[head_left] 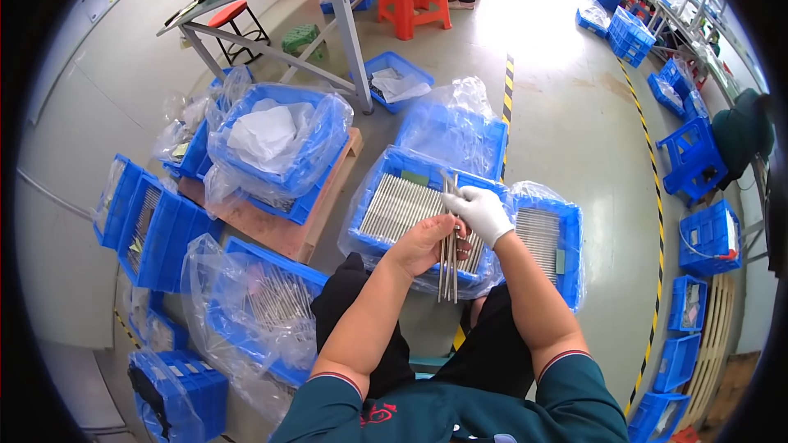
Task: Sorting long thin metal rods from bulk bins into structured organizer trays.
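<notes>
Held just right of the frame's centre in a loose bundle of slim, straight, silvery metal rods (448,271). Runs nearly vertical in the picture, from slightly above mid-height into the lower half. Partly hidden midway; slightly spread below.

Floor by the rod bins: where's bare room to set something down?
Widest: the floor between the right bin and the right tape; farther up, between that and the left tape. Only a narrow strip between the pallet and the middle bin. Crowded: left, bagged bins on and around the pallet.
</notes>
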